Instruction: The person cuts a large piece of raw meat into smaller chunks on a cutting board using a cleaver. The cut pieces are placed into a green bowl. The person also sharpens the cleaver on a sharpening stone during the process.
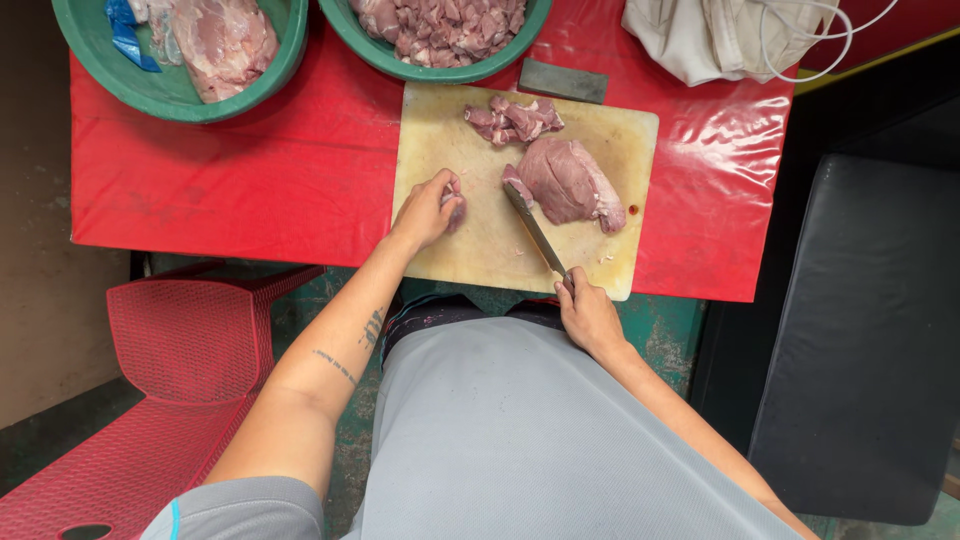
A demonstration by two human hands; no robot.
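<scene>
A pale cutting board lies on a red table. My left hand is closed on a small piece of raw meat on the board's left half. My right hand grips the handle of a knife at the board's near edge. The blade points up and left, and its tip touches a large pink chunk of meat. Several cut pieces lie at the board's far side.
Two green bowls stand at the far edge: one with a big meat piece and blue plastic, one full of cut meat. A dark sharpening stone, a pale cloth bag, a red plastic chair and a black seat surround me.
</scene>
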